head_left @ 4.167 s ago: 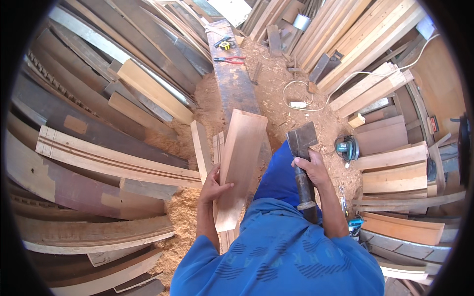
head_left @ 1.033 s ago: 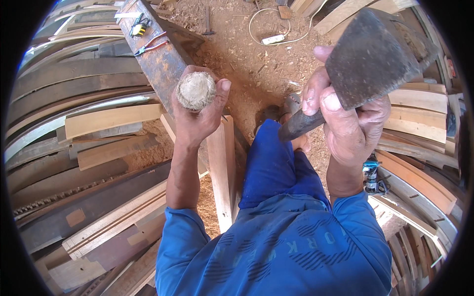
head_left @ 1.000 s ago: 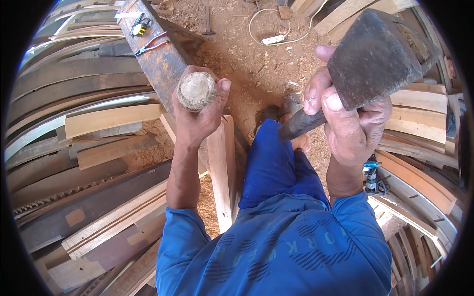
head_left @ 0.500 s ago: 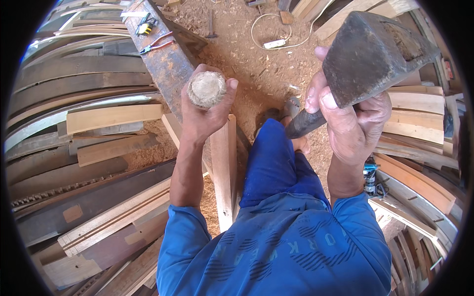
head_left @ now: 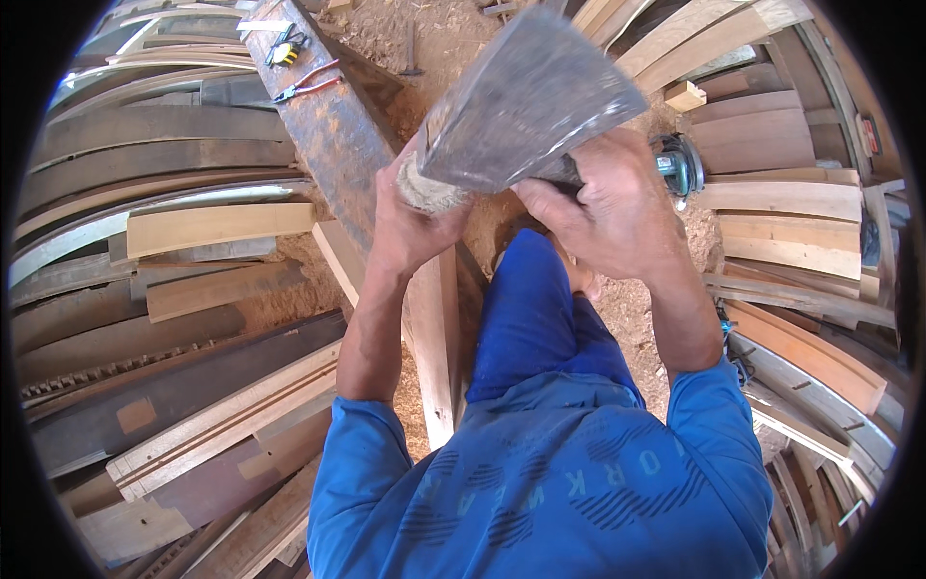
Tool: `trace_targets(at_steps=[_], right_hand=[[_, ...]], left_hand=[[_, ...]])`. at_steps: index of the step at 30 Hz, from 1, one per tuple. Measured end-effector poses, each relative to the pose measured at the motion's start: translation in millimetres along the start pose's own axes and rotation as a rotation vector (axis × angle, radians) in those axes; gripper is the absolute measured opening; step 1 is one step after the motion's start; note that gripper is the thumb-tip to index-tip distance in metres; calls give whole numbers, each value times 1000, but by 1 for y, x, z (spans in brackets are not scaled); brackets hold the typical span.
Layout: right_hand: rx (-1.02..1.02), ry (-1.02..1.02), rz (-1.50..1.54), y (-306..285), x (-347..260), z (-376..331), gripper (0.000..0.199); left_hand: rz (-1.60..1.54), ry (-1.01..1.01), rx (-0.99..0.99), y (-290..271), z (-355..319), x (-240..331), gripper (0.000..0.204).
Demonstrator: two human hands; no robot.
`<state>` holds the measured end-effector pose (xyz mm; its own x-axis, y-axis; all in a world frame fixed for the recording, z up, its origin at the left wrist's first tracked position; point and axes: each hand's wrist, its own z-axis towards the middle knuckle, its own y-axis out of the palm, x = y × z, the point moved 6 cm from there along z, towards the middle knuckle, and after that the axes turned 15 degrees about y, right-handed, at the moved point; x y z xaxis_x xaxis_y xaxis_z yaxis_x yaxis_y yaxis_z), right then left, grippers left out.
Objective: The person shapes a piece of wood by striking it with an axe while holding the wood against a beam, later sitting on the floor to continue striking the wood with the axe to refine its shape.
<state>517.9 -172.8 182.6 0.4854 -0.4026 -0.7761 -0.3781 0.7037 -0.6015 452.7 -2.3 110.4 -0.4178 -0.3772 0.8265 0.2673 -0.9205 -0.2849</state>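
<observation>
Dark grey block-headed mallet (head_left: 531,106) was in our right grip (head_left: 617,207), closed firmly round it. Our left grip (head_left: 410,232) was wrapped round a cylindrical piece (head_left: 426,193), frayed pale end up. Mallet overlapped that end; we couldn't tell if they touched. Red-handled pliers (head_left: 289,92) lay on the stained counter (head_left: 333,130).

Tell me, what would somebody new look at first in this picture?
Probably the big dark metal tool head, top middle, with the right hand gripping just below it and the left hand around a pale, frayed end. Next might come the bright blue shirt filling the bottom middle, then the red-handled pliers on the worn plank at upper left.
</observation>
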Motion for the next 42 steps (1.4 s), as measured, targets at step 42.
trace_targets(at_steps=[42], right_hand=[[91,60,326,-20,-9,-1,21]], left_hand=[[26,-120,183,-19,2,-11,16]])
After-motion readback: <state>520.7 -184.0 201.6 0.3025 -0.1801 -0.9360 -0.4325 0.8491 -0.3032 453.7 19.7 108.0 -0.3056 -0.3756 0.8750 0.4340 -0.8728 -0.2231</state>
